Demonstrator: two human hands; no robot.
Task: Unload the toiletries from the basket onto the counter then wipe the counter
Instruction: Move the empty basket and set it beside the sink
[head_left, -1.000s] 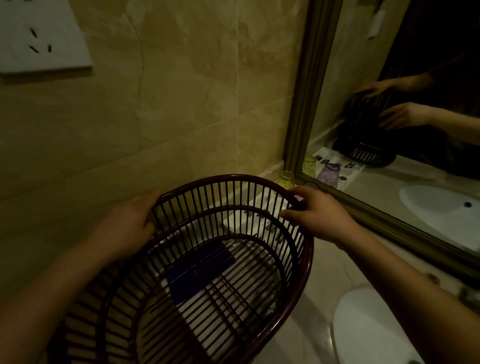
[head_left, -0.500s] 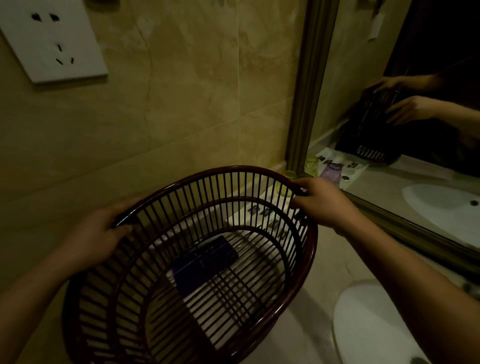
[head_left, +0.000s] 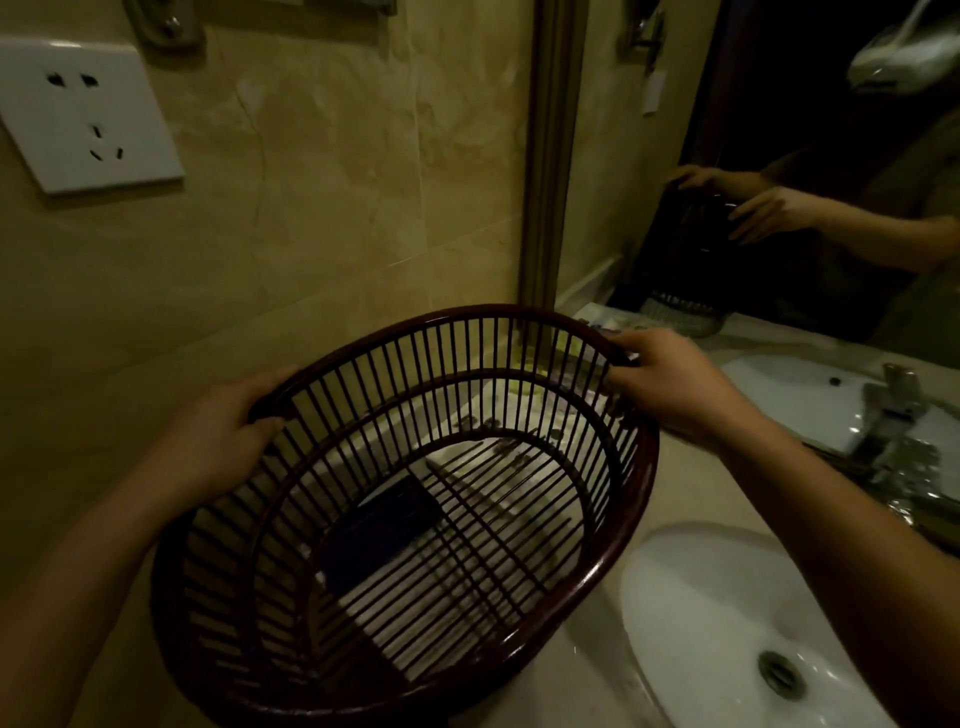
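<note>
Dark-red slats make up the basket, an oval one held tilted above the desk, its open mouth turned toward the camera. The left hand is clamped on the rim at the wall side, thumb inside and fingers curled over the outside. The right hand grips the far rim near the mirror, fingers closed over the top edge.

Through the slatted bottom a white sheet shows, with a dark blue flat thing by it. Whether the blue thing lies inside the basket or under it on the desk I cannot tell (the bars and dim light blur it). No bottles or tubes stand out inside the basket. The white sink is just beside the basket on its right, and a faucet stands beyond it. A socket sits on the tiled wall above.

By my judgement the unloading step is at or near its end, with the basket being checked or moved aside. The next move calls for setting the basket down clear of the sink edge, so that it cannot tip into the bowl. If the blue thing is inside, one hand must let go and lift it out. Only then can the wiping begin, and no cloth is in view.
</note>
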